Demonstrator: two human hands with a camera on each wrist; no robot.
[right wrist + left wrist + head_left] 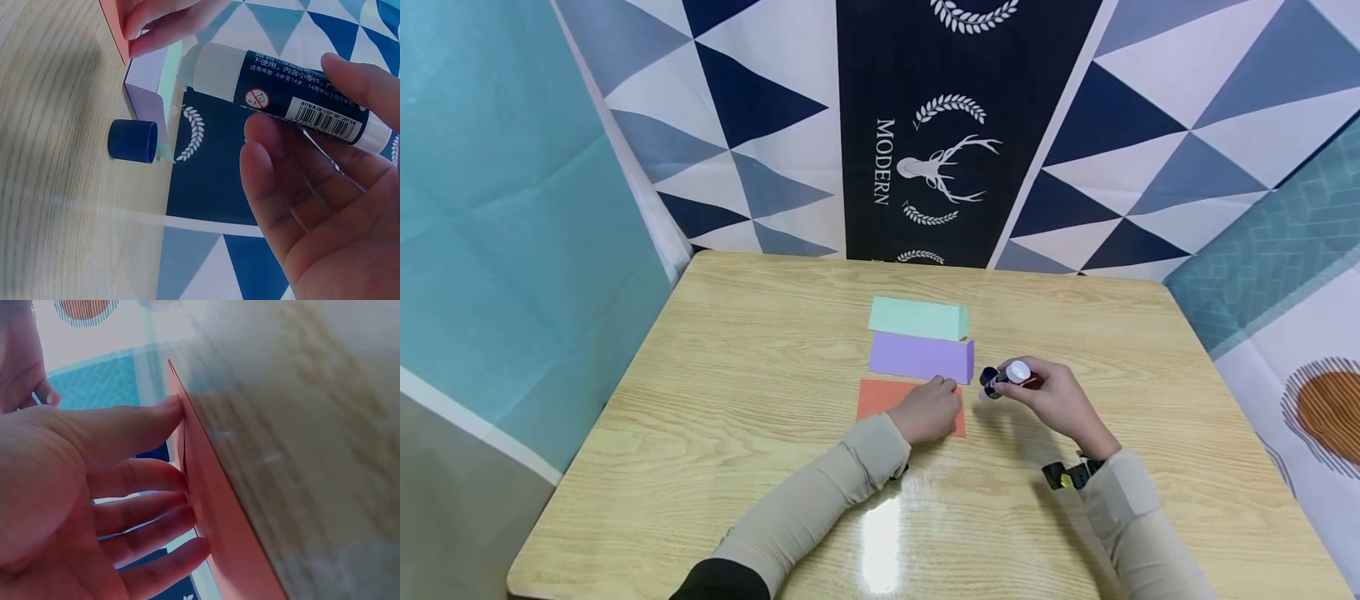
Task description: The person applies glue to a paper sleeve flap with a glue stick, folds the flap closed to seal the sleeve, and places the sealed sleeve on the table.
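Note:
My right hand (1066, 402) holds a glue stick (281, 94) between thumb and fingers, a little above the table. Its cap is off, and the pale glue end points toward my left hand in the right wrist view. The dark blue cap (132, 141) rests on the table close by. My left hand (927, 410) lies over the coral paper (880, 398), thumb and fingertips touching it with the fingers fairly straight. Just beyond the coral paper sits a folded purple paper piece (917, 357), with a folded mint green one (917, 318) behind it.
The wood-grain table (737, 375) runs back to a hanging cloth printed with blue triangles and a dark deer panel (917, 167). Teal cloth (497, 208) hangs at the left side. A black band (1067, 475) circles my right wrist.

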